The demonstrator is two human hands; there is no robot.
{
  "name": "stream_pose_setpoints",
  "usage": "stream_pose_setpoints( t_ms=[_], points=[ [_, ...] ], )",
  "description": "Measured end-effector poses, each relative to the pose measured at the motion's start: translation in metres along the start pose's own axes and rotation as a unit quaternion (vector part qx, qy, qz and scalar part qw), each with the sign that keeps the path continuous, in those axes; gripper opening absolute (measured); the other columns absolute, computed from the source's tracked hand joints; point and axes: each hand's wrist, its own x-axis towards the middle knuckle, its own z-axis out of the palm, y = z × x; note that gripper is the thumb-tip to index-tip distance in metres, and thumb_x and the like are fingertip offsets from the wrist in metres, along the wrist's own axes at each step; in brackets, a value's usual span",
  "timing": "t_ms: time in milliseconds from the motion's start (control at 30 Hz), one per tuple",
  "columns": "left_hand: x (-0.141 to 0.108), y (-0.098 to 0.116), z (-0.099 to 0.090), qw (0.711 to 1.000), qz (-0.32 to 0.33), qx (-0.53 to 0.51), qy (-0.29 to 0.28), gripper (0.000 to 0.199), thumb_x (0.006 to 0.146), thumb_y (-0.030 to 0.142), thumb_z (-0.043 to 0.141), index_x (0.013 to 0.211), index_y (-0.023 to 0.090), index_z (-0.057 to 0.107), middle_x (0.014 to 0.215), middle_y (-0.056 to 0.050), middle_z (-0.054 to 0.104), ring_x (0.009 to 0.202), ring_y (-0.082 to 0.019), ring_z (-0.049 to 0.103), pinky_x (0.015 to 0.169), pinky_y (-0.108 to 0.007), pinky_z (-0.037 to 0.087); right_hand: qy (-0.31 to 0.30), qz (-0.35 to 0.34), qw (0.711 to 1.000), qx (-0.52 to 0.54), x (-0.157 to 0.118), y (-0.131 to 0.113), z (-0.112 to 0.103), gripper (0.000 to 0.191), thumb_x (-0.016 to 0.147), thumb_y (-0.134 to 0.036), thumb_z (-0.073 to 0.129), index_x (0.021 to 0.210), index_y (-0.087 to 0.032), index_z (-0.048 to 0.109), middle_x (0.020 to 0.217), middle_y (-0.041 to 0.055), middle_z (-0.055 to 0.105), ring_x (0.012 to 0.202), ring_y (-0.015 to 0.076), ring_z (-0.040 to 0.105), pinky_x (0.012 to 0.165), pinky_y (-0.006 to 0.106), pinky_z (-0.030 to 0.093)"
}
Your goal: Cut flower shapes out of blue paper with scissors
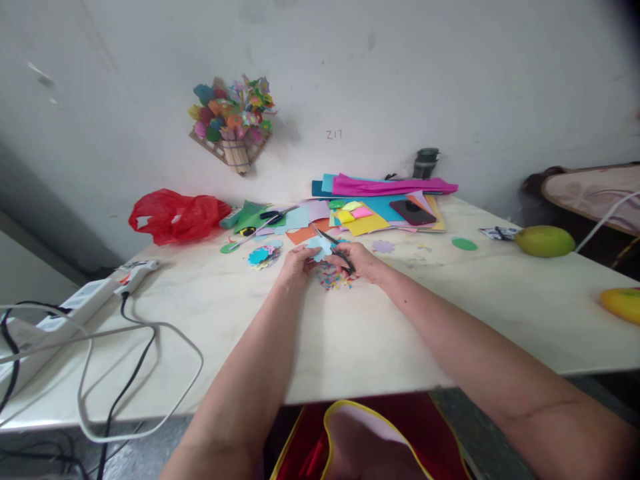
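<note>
My left hand [297, 261] pinches a light blue piece of paper [320, 248] with a scalloped edge. In my right hand [361, 260] is a pair of black-handled scissors [345, 259], its blades pointing up and left beside the blue paper. Small coloured paper scraps [334, 279] lie on the table just below both hands. To the left sits a little pile of scalloped paper cut-outs [264, 255], a blue one among those on top. A lilac paper cut-out [383, 247] lies to the right of my right hand.
Behind my hands are coloured paper sheets [370, 224], a second pair of scissors [273, 217] and a phone [413, 212]. A red plastic bag [177, 217] stands at the back left. Cables and a power strip [75, 313] occupy the left side. A green mango [545, 241] lies right.
</note>
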Motion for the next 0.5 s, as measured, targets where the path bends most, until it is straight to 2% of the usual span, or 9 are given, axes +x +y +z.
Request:
stream_pose_setpoints(
  t_ms=[100,267,400,500],
  points=[
    [-0.0012,0.0019,-0.0003,1.0,0.005,0.007,-0.002,0.021,0.049,0.016,0.079,0.064,0.013,0.064,0.064,-0.002,0.064,0.056,-0.011,0.058,0.055,-0.022,0.048,0.013,-0.016,1.0,0.004,0.0022,0.0005,-0.0042,0.028,0.065,-0.029,0.079,0.078,-0.014,0.059,0.047,-0.0043,0.055,0.034,0.0065,0.045,0.028,0.016,0.026],
    [-0.0058,0.0041,0.0025,0.999,0.005,0.025,-0.04,0.02,0.049,0.016,0.08,0.063,0.012,0.065,0.063,-0.003,0.065,0.055,-0.012,0.058,0.059,-0.025,0.05,0.046,-0.052,0.996,0.058,0.0038,-0.0011,-0.0094,0.034,0.06,-0.025,0.082,0.083,-0.015,0.059,0.057,-0.0034,0.06,0.042,0.0079,0.05,0.032,0.017,0.032],
    [-0.0078,0.0032,0.0043,0.995,-0.012,0.06,-0.074,0.02,0.05,0.017,0.081,0.062,0.011,0.067,0.062,-0.005,0.066,0.055,-0.014,0.06,0.058,-0.027,0.05,0.071,-0.082,0.989,0.104,0.0056,-0.0019,-0.0085,0.036,0.056,-0.019,0.083,0.081,-0.017,0.057,0.059,-0.006,0.058,0.049,0.0078,0.053,0.047,0.019,0.046],
    [-0.0074,0.0014,0.0044,0.991,-0.027,0.079,-0.107,0.02,0.049,0.018,0.082,0.062,0.012,0.067,0.062,-0.006,0.067,0.054,-0.015,0.06,0.057,-0.028,0.049,0.062,-0.074,0.988,0.117,0.0085,0.0012,-0.0091,0.038,0.056,-0.017,0.081,0.085,-0.019,0.056,0.061,-0.0071,0.058,0.052,0.0074,0.053,0.053,0.02,0.048]
  ],
)
